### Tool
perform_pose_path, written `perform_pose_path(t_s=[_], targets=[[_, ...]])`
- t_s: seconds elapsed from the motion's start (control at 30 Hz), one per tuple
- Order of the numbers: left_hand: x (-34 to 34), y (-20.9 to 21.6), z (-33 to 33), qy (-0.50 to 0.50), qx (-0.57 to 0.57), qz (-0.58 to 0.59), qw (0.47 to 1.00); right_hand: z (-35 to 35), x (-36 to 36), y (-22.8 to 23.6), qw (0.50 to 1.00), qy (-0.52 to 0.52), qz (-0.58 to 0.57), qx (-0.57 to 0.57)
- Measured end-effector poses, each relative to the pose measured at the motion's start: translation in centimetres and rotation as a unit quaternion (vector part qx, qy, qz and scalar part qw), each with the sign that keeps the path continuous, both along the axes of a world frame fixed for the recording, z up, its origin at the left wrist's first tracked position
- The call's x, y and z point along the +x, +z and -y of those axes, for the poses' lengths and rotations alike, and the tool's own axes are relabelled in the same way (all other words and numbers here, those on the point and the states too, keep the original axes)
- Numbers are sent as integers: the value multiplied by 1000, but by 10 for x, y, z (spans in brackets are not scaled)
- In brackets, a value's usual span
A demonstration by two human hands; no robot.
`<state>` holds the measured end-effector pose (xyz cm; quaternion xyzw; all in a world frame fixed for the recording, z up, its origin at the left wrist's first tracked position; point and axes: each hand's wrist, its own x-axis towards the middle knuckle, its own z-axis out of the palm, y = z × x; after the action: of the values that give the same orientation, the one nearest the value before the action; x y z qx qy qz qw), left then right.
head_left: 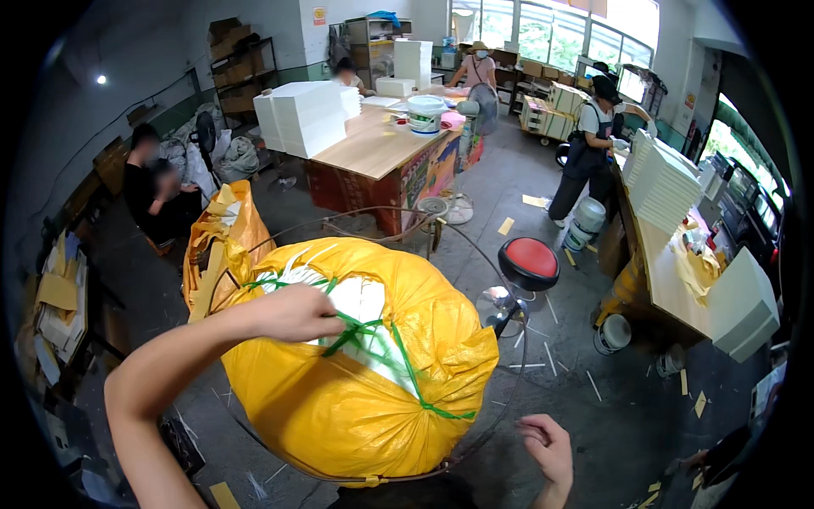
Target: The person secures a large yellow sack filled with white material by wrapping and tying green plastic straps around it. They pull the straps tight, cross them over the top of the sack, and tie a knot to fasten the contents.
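Observation:
A bulging yellow woven sack [339, 416] stands right in front of me, inside a thin metal hoop frame [506, 407]. White paper scraps [360, 299] show through its gaping top. Green plastic string [405, 352] crosses that opening and is tied to gathered parts of the sack. My left hand [297, 312] is over the sack's top, fingers closed on the string near where its strands cross. To the right of the sack, my right hand [547, 445] hangs in the air with loosely bent fingers and nothing visible in it.
Behind the sack stands an orange sack [222, 229] of scraps. A red-topped stool [530, 261] is close on the right. Wooden worktables [373, 151] bear white paper stacks [298, 119]. Several people are around the room, one [593, 140] at the right table. Paper strips litter the floor.

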<state>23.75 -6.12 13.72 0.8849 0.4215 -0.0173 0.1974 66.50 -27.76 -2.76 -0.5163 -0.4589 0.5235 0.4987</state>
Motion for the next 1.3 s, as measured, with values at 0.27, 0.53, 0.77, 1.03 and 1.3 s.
perform_pose_path(t_s=[0.27,0.53,0.77,1.03,1.3], targets=[[55,20,176,-225,-137,163,951,-94,-192,53,838,346,-387,-168],[84,-98,145,-78,-6,159,984,-138,-80,71,955,289,43,-56],[177,-186,107,174,226,116,951,-182,-22,90,944,171,255,119],[133,-199,129,177,53,416,891,-146,-23,-31,807,160,558,107],[181,-168,64,148,13,171,974,10,-138,-64,716,206,577,334]])
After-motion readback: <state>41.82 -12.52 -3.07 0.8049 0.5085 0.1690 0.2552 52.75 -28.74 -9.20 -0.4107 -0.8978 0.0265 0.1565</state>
